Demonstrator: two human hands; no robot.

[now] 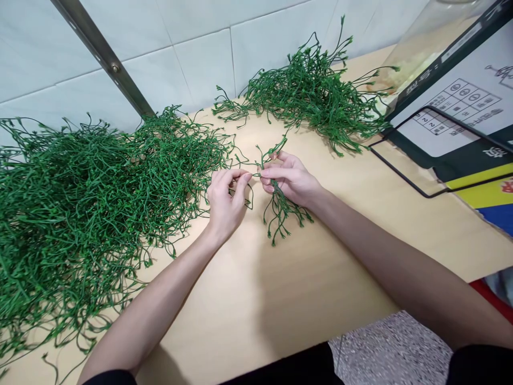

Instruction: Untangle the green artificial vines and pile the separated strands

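Observation:
Over the middle of the table, my right hand [290, 179] is closed round a small bunch of green artificial stems [281, 211], whose forked tips hang below and poke out above the fingers. Close beside it on the left, my left hand [227, 199] pinches a thin green stem between thumb and forefinger. That stem runs across to the bunch, and a bent loop of it shows under the left fingers. A large heap of the same green stems [92, 208] spreads over the left side, reaching nearly to my left hand.
A second pile of green stems [312, 93] lies at the back against the tiled wall [200, 59]. At right stand a printed cardboard box [452, 107], a black wire frame [425, 195] and a clear container [425, 37]. A metal upright [108, 59] rises behind the left heap. The wooden table [224, 321] ends near my body.

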